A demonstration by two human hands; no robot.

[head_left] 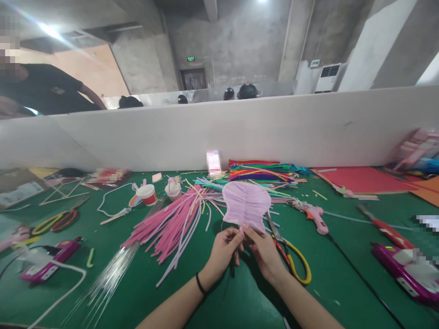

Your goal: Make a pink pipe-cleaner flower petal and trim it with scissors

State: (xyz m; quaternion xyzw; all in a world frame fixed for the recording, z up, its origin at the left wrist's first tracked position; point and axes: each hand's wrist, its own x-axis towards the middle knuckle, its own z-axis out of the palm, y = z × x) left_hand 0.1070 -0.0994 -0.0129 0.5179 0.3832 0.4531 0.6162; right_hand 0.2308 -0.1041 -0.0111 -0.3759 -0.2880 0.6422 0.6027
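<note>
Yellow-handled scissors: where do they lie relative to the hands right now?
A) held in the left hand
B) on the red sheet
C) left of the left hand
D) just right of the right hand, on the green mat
D: the yellow-handled scissors lie flat on the green mat just beyond the right hand, while both hands pinch the pink pleated paper.

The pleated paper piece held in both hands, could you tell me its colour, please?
Pale lilac-pink pleated paper, clearest in the head view.

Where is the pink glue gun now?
The pink glue gun lies on the green table, right of the pleated paper piece, beyond the yellow-handled scissors.
</note>
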